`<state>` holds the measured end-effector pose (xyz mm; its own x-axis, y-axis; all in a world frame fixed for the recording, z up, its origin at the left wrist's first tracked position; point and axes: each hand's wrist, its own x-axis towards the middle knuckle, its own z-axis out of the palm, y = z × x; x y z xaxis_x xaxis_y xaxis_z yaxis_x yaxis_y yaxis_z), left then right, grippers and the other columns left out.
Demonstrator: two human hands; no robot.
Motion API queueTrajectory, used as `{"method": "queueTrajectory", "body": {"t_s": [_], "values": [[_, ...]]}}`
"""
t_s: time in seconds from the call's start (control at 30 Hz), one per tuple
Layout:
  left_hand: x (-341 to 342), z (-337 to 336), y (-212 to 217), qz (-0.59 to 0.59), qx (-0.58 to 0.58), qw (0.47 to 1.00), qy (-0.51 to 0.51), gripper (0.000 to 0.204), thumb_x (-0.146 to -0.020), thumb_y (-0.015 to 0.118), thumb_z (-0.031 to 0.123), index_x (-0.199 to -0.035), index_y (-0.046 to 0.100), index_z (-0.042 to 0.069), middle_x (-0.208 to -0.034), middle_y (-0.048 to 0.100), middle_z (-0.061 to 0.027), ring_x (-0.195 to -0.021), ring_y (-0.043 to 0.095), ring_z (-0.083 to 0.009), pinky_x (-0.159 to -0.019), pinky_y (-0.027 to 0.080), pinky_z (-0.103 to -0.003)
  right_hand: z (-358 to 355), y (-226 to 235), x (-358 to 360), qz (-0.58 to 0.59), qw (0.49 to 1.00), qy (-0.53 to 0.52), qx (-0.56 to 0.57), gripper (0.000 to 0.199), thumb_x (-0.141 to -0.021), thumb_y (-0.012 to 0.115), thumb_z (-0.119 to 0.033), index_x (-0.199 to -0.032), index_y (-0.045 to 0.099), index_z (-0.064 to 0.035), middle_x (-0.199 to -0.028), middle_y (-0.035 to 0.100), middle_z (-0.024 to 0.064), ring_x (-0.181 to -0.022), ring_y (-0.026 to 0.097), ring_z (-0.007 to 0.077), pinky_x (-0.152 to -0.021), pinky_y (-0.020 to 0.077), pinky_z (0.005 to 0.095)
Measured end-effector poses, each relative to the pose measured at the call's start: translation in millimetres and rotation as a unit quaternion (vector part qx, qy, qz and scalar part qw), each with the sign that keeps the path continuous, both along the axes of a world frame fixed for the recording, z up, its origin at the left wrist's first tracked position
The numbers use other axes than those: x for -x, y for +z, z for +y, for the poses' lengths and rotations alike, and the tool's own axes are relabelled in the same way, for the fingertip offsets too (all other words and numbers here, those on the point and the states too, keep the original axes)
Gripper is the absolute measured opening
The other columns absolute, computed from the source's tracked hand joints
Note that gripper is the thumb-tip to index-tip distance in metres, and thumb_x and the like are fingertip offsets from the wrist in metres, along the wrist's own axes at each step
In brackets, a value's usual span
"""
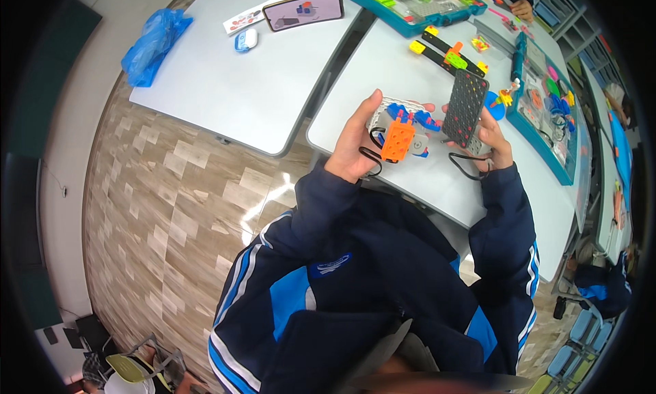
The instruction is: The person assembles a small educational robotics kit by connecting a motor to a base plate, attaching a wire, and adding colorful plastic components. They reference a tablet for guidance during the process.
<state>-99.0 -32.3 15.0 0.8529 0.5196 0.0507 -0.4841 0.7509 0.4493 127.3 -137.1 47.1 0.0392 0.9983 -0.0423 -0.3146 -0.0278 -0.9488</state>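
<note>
My left hand grips the left side of a small toy assembly made of grey, blue and orange parts, with an orange block at its front and a black wire looping below. My right hand holds a dark perforated board with red dots, tilted upright against the assembly's right side. A black cable hangs under that hand. Both hands are raised over the near edge of a pale grey table.
A black strip with yellow and orange pieces lies beyond the hands. Teal parts trays stand to the right and behind. On the left table lie a phone, a blue plastic bag and a small white device. Another person's hand shows at the top.
</note>
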Motion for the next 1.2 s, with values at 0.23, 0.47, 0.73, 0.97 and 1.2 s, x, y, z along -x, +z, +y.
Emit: {"method": "queueTrajectory", "body": {"t_s": [0.23,0.47,0.73,0.97,1.2], "values": [[3,4,-2,0.017,0.024,0.999,-0.02,0.07,-0.101,0.04,0.054,-0.137,0.042,-0.007,-0.129,0.054,-0.0294,-0.118,0.057,-0.0454,-0.1,0.048,-0.058,3,0,-15,-0.042,0.998,0.039,-0.002,0.097,-0.066,0.08,-0.03,-0.146,0.034,0.0025,-0.132,0.053,0.019,-0.118,0.059,0.0404,-0.093,0.0555,0.0427],[9,2,12,-0.001,0.057,0.998,0.012,0.06,-0.105,0.034,0.044,-0.144,0.034,-0.001,-0.143,0.039,-0.0309,-0.128,0.044,-0.053,-0.107,0.035,-0.067,7,-7,-17,-0.024,0.996,0.076,0.03,0.096,-0.068,0.081,-0.023,-0.147,0.032,0.0031,-0.13,0.052,0.0157,-0.121,0.057,0.0391,-0.098,0.052,0.0463],[29,-1,20,0.037,-0.01,0.999,-0.035,0.049,-0.102,0.042,0.02,-0.145,0.028,0.003,-0.139,0.044,-0.027,-0.105,0.064,-0.0473,-0.046,0.054,-0.013,8,-9,-12,-0.092,0.994,0.061,0.006,0.085,-0.07,0.077,-0.029,-0.141,0.043,0.0039,-0.129,0.057,0.0166,-0.117,0.06,0.0293,-0.1,0.0472,0.0387],[34,-5,21,0.102,-0.077,0.992,-0.024,0.039,-0.105,0.041,0.026,-0.138,0.036,0.005,-0.132,0.052,-0.0186,-0.103,0.067,-0.0408,-0.049,0.055,-0.018,7,-10,-13,-0.126,0.988,0.076,0.04,0.088,-0.067,0.075,-0.035,-0.14,0.044,0.0056,-0.138,0.052,0.0174,-0.127,0.052,0.0261,-0.109,0.039,0.0398],[20,-9,14,0.183,-0.179,0.962,0.09,0.04,-0.106,0.04,0.036,-0.135,0.039,0.008,-0.107,0.059,-0.0095,-0.076,0.07,-0.0249,-0.059,0.056,-0.028,3,-19,-9,-0.045,0.992,0.113,0.043,0.083,-0.072,0.069,-0.036,-0.138,0.044,0.0074,-0.133,0.055,0.0223,-0.11,0.063,0.0296,-0.096,0.0509,0.0406]]}}
